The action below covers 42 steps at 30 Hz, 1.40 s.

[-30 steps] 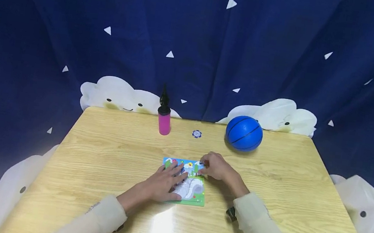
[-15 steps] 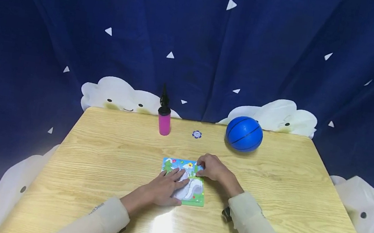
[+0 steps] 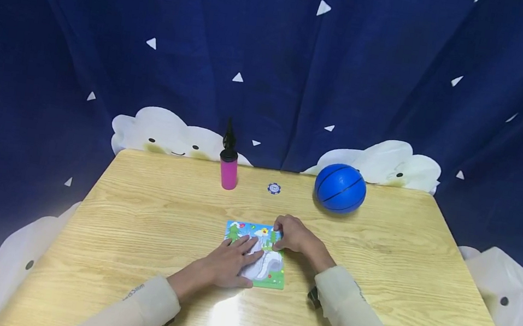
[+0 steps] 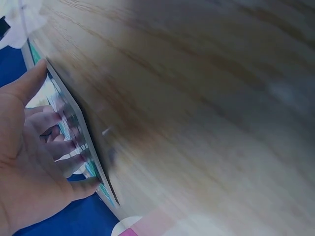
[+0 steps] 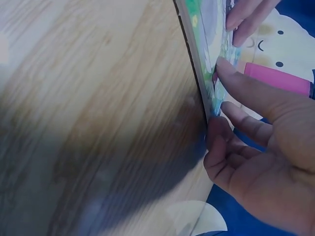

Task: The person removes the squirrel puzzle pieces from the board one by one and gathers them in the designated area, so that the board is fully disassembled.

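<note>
A colourful jigsaw puzzle (image 3: 272,278) lies flat on the table, with a large grey shape, trees and flowers printed on it. My left hand (image 3: 227,265) rests on its left part with fingers spread, hiding some of the picture. At the upper right corner my right hand (image 3: 295,234) has bent fingers, thumb and index set apart on a puzzle piece (image 5: 216,88). That piece is mostly covered, and its outline cannot be made out. In the left wrist view, the left hand's fingertips (image 4: 93,183) touch the puzzle's surface.
Behind the puzzle on the wooden table (image 3: 148,192) stand a pink cylinder with a black nozzle (image 3: 229,172) and a blue ball (image 3: 340,189). A blue-and-white round chip (image 3: 274,188) lies between them. A dark blue curtain (image 3: 276,49) hangs behind.
My right hand has shifted slightly left and its fingers have come down on the puzzle's upper right corner. My left hand has slid a little towards me and stays on the puzzle.
</note>
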Available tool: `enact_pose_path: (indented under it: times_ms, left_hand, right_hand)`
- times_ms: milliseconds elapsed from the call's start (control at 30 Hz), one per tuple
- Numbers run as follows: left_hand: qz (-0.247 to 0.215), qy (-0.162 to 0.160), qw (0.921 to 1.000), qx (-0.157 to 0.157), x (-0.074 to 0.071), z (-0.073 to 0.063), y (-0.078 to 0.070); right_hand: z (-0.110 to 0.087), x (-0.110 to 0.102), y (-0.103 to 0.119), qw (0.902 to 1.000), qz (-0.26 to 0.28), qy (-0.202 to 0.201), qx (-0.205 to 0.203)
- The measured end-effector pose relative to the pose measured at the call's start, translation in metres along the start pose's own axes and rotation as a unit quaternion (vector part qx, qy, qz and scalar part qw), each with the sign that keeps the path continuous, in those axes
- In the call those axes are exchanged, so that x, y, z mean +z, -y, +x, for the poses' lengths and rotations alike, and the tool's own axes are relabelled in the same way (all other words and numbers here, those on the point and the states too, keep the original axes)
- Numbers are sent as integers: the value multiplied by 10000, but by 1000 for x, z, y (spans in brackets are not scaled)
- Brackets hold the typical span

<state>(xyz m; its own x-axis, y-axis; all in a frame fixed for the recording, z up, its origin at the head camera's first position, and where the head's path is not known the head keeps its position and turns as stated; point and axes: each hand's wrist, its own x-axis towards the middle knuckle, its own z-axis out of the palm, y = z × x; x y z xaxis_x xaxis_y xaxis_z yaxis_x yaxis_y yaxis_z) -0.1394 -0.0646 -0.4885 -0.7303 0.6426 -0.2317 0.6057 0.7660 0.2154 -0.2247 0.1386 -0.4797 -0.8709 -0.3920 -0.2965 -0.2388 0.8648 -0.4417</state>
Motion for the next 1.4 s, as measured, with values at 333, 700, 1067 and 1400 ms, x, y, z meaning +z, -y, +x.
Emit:
enact_pose_path:
  times_ms: [333, 700, 1067, 1400]
  left_hand:
    - [112, 39, 9999, -18, 1, 2, 1]
    - [123, -67, 9999, 77, 2, 0, 1]
    - [39, -119, 9999, 116, 4, -1, 1]
    - [143, -135, 9997, 144, 5, -1, 1]
  right_hand:
    - [1, 1, -1, 9986, 208, -414, -242]
    - [-5, -5, -6, 9951, 673, -514, -511]
    - [-28, -26, -30, 9880, 1264, -632, -632]
    - [-54, -43, -78, 9854, 1390, -879, -444]
